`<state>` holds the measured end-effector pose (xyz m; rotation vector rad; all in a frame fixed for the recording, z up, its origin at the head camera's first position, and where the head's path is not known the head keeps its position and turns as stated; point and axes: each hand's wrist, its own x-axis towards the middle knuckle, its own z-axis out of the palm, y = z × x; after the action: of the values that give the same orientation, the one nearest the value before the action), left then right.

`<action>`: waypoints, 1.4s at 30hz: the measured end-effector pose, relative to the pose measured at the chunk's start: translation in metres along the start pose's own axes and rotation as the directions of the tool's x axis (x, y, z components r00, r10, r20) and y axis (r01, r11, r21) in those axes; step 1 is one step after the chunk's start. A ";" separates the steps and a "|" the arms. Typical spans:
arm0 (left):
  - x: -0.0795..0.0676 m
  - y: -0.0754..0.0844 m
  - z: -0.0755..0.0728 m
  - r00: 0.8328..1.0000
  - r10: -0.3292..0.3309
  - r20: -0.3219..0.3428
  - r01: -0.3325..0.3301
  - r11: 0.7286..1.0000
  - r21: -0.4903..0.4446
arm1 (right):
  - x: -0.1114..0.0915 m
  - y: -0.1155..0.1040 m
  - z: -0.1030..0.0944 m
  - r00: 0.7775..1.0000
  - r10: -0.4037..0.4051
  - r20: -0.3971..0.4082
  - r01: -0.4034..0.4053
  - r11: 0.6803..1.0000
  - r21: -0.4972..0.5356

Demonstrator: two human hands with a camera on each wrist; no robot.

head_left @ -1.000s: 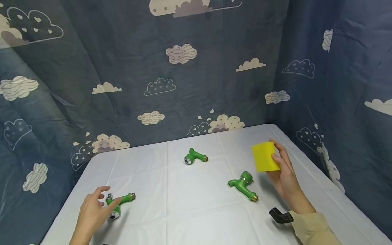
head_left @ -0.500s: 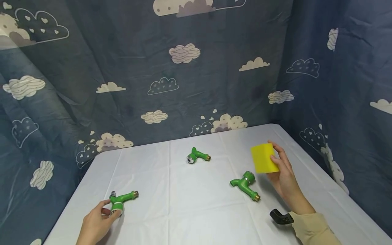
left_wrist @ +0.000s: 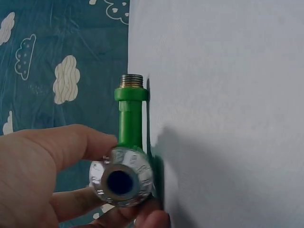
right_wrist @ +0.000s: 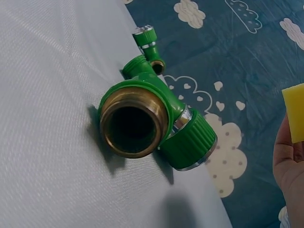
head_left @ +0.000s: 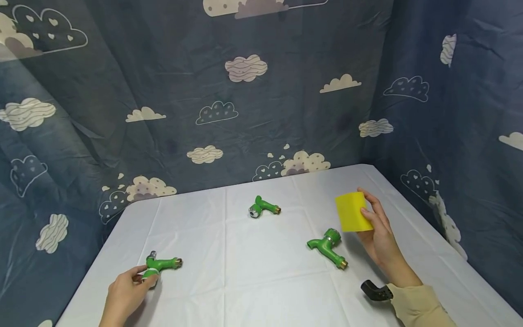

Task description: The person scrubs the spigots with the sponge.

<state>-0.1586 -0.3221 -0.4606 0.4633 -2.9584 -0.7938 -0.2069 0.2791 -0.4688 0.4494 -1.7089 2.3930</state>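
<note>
My left hand [head_left: 125, 294] pinches a green tap [head_left: 163, 264] by its round handle, at the front left of the table. In the left wrist view, the thumb and fingers stand around the silver handle end [left_wrist: 120, 183], and the threaded brass end [left_wrist: 131, 80] points away. My right hand [head_left: 382, 236] holds up a yellow square block [head_left: 352, 212] between thumb and fingers, above the table's right side. Below and left of it lies a second green tap [head_left: 328, 249], its brass mouth [right_wrist: 134, 124] large in the right wrist view.
A third green tap [head_left: 263, 207] lies farther back, near the middle. White cloth covers the table [head_left: 261, 272]. Dark blue cloud-print curtains [head_left: 286, 113] rise behind and beside it. A black curved piece [head_left: 376, 290] juts from the right sleeve [head_left: 418, 306].
My left hand, spread beside the tap a second ago, has gripped its handle; the tap has since turned slightly. The right hand and yellow block have hardly moved.
</note>
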 end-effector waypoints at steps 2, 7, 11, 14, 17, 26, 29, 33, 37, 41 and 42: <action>0.001 0.001 -0.002 1.000 -0.010 -0.018 0.009 1.000 -0.016 | 0.000 0.000 0.000 1.000 0.002 -0.002 -0.002 1.000 0.004; 0.006 0.005 -0.003 0.997 -0.045 -0.063 0.039 0.995 -0.093 | -0.001 -0.001 0.001 1.000 -0.003 -0.010 0.003 1.000 -0.006; 0.007 0.012 -0.003 0.985 -0.108 -0.133 0.073 0.967 -0.245 | 0.001 0.000 0.001 1.000 0.001 -0.010 -0.001 1.000 -0.002; 0.009 0.021 -0.004 0.975 -0.149 -0.164 0.071 0.911 -0.407 | 0.002 0.002 0.001 1.000 0.013 -0.006 -0.013 1.000 0.000; 0.013 0.034 -0.008 0.981 -0.142 -0.130 0.041 0.816 -0.577 | 0.003 0.002 0.000 1.000 0.019 -0.004 -0.019 1.000 -0.012; 0.017 0.083 -0.012 0.992 0.098 -0.078 -0.123 0.635 -0.763 | 0.000 0.001 0.001 1.000 -0.010 -0.014 0.010 1.000 -0.005; 0.015 0.101 -0.008 0.977 0.202 -0.070 -0.180 0.603 -0.777 | -0.002 0.001 0.003 1.000 -0.011 -0.025 0.011 1.000 -0.018; 0.009 0.126 0.003 0.956 0.291 -0.022 -0.196 0.584 -0.788 | -0.004 0.001 0.006 0.999 -0.018 -0.039 0.015 0.998 -0.069; 0.002 0.152 0.015 0.935 0.350 0.058 -0.160 0.563 -0.811 | -0.004 0.003 0.009 0.998 -0.049 -0.029 0.046 0.994 -0.100; -0.007 0.173 0.025 0.899 0.421 0.118 -0.135 0.525 -0.840 | -0.004 0.004 0.014 0.998 -0.066 -0.012 0.063 0.985 -0.161; -0.010 0.176 0.028 0.888 0.441 0.129 -0.135 0.519 -0.844 | -0.005 0.004 0.015 0.998 -0.068 -0.009 0.066 0.981 -0.183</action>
<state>-0.2010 -0.1605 -0.3970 -0.2733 -2.3270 -2.1755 -0.2013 0.2634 -0.4692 0.4522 -1.8549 2.1626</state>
